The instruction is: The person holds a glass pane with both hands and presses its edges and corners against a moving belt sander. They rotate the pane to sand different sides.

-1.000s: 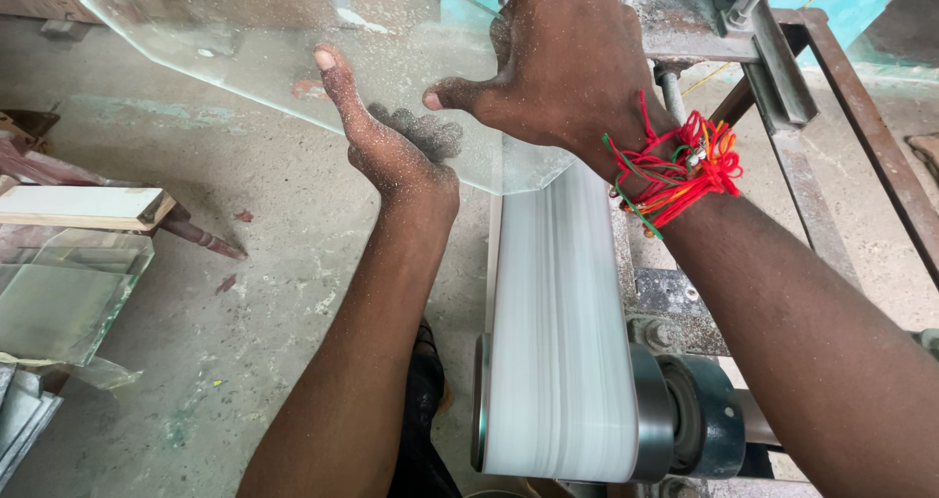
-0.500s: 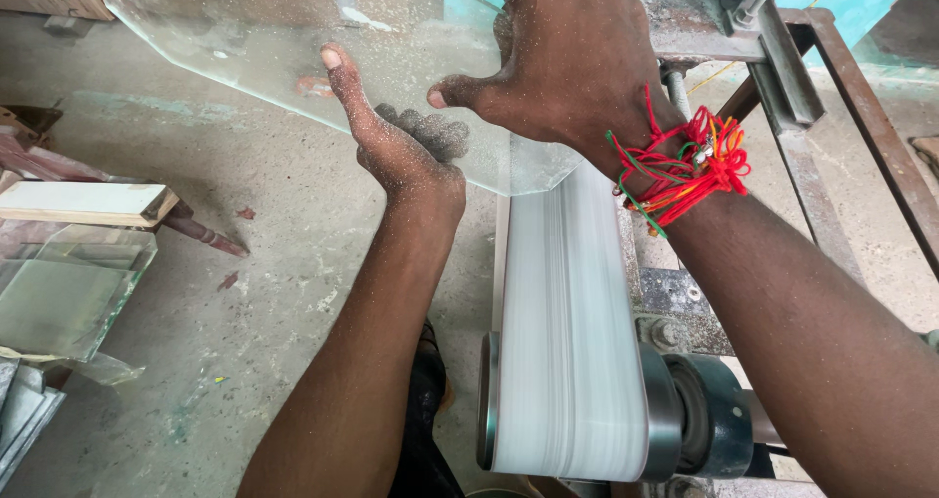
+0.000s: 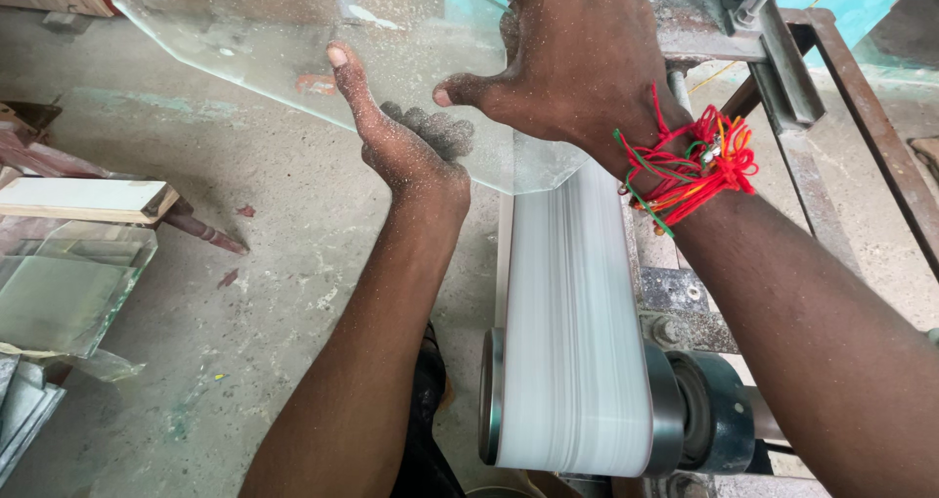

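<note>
Head view, glass sheet [image 3: 293, 38] cut off at top, over the belt [image 3: 572, 341], left hand [image 3: 401, 136] flat beneath with fingers blurred through it, right hand [image 3: 577, 58] spread on top.

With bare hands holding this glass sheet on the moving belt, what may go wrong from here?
1. The right hand presses on the glass sheet just above the white sanding belt; a slip might bring skin onto the belt.
2. The left hand supports the sheet from below near its edge, which may cut.
3. The red thread wristband has loose ends beside the belt and could possibly catch.
</note>
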